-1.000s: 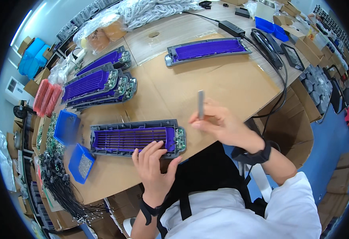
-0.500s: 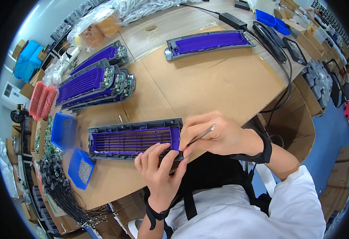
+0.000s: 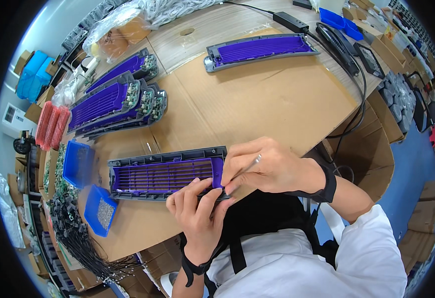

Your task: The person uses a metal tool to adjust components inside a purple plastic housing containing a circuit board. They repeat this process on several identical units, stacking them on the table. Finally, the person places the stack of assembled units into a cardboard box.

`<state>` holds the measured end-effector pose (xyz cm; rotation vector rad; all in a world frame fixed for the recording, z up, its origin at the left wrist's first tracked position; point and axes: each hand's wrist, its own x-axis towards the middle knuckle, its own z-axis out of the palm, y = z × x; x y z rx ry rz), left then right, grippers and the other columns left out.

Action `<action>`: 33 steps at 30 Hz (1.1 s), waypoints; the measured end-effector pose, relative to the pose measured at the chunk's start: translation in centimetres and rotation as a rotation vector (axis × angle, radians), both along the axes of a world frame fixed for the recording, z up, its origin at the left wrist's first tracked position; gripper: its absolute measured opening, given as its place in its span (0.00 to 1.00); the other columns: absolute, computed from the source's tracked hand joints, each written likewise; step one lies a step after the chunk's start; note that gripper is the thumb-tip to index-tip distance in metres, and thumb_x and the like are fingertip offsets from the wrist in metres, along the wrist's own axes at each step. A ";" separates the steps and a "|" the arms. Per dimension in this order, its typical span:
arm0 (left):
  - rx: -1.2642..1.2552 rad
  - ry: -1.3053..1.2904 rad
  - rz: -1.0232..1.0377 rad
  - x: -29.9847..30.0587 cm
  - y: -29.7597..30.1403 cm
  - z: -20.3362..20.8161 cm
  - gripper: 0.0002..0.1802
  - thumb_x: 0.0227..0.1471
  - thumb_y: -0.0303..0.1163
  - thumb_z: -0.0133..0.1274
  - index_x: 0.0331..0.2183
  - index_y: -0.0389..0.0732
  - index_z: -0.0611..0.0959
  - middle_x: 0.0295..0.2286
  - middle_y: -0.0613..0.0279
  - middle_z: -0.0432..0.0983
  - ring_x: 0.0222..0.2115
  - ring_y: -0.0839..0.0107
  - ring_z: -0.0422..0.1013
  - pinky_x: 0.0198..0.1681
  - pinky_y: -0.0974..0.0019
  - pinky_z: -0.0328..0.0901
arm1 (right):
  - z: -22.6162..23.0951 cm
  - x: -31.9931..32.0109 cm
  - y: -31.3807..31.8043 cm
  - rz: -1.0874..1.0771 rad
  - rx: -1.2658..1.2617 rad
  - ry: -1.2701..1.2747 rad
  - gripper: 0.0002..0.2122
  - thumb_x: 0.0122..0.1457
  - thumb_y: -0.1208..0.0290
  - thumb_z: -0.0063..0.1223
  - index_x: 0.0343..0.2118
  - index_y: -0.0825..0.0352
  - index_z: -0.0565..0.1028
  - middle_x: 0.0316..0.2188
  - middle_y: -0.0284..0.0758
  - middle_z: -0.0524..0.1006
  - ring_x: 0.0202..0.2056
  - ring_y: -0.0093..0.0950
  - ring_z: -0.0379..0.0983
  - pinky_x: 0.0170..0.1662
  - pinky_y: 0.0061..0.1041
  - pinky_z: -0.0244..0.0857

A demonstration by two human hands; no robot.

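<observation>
A: Your grille panel [image 3: 163,178] lies on the cardboard sheet [image 3: 257,104] that covers part of the bench [image 3: 212,25], and both your hands are at its right end. How is each grip set?

B: Your right hand [image 3: 267,166] pinches a slim metal tool [image 3: 248,166], slanting down toward the panel's near right corner. Your left hand [image 3: 195,216] lays its fingers over the panel's near edge, thumb and forefinger gathered at that corner. Whether they grasp anything small, I cannot tell; the tool's tip is hidden too.

A: What would serve you well here?

B: Brace the panel by its sturdy rim, since the thin slats look easy to flex. Guide the tool lightly, and turn your right wrist until you can see the tip.

A: And your materials?

B: Your panel pairs a long, shallow grey shell [image 3: 167,156], probably plastic, with a smooth purple insert [image 3: 218,169] of narrow parallel slats. Your tool looks smooth and shiny. Left of the panel, a blue bin [image 3: 92,208] holds tiny pale pieces; beyond the panel's left half, similar panels [image 3: 98,105] are stacked, green circuit boards [image 3: 133,93] at their ends.
</observation>
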<state>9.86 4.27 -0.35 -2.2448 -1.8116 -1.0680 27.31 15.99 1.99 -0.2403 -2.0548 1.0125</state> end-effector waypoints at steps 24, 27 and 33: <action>-0.019 0.031 -0.085 -0.3 0.5 1.1 0.15 0.38 0.37 0.66 0.29 0.40 0.82 0.34 0.59 0.76 0.35 0.56 0.68 0.40 0.57 0.60 | 0.7 -1.6 0.5 0.018 -0.126 0.019 0.05 0.51 0.76 0.59 0.29 0.69 0.74 0.24 0.39 0.72 0.26 0.38 0.70 0.28 0.31 0.61; 0.000 0.011 -0.092 -0.4 0.6 0.7 0.15 0.41 0.40 0.65 0.30 0.41 0.82 0.34 0.62 0.75 0.35 0.59 0.67 0.40 0.57 0.59 | 1.3 0.1 0.2 -0.069 -0.293 -0.080 0.05 0.53 0.76 0.59 0.31 0.69 0.74 0.25 0.38 0.69 0.26 0.34 0.68 0.29 0.29 0.60; 0.005 -0.011 -0.072 -0.5 0.4 0.7 0.15 0.41 0.40 0.65 0.30 0.41 0.82 0.33 0.61 0.76 0.36 0.57 0.68 0.41 0.57 0.60 | -0.3 1.8 -0.9 -0.119 0.005 -0.393 0.07 0.50 0.81 0.57 0.32 0.69 0.73 0.29 0.41 0.68 0.33 0.46 0.69 0.33 0.38 0.62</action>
